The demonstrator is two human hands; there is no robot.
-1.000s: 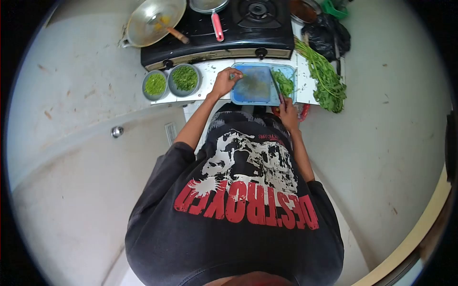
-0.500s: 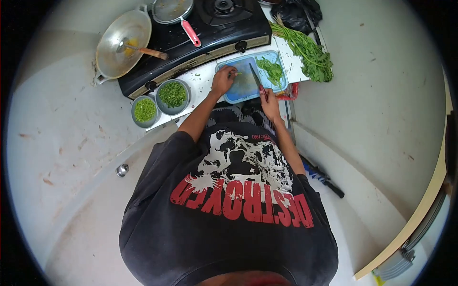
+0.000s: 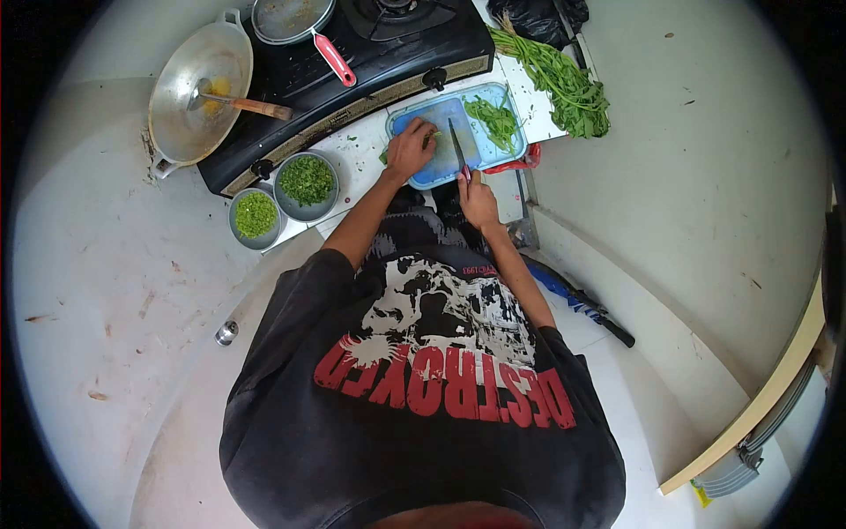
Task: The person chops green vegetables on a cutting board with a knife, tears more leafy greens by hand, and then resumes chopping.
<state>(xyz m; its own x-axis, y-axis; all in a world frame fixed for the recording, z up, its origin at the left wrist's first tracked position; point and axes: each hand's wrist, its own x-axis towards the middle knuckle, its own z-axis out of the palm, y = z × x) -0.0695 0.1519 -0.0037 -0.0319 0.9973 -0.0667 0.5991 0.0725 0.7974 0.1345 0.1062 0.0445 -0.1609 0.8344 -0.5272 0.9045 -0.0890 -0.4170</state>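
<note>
A blue tray (image 3: 520, 132) on the white counter holds a blue cutting board (image 3: 449, 157). Over the board's left part, my left hand (image 3: 411, 152) is closed on some green leaves, which show at its fingertips and beside it. My right hand (image 3: 478, 201) grips the handle of a knife (image 3: 457, 143), whose blade points away from me over the board. Loose green leaves (image 3: 496, 123) lie at the right side of the tray.
Two grey bowls of chopped greens (image 3: 306, 181) (image 3: 256, 214) stand at the left. Beyond are a black stove (image 3: 352, 88), a wok (image 3: 181, 128) with a ladle, and a red-handled pan (image 3: 291, 19). A leafy bunch (image 3: 564, 88) lies right.
The view has shifted slightly. My left hand has come down onto the board with greens in its fingers, and the knife in my right hand has moved left, nearer to it.
</note>
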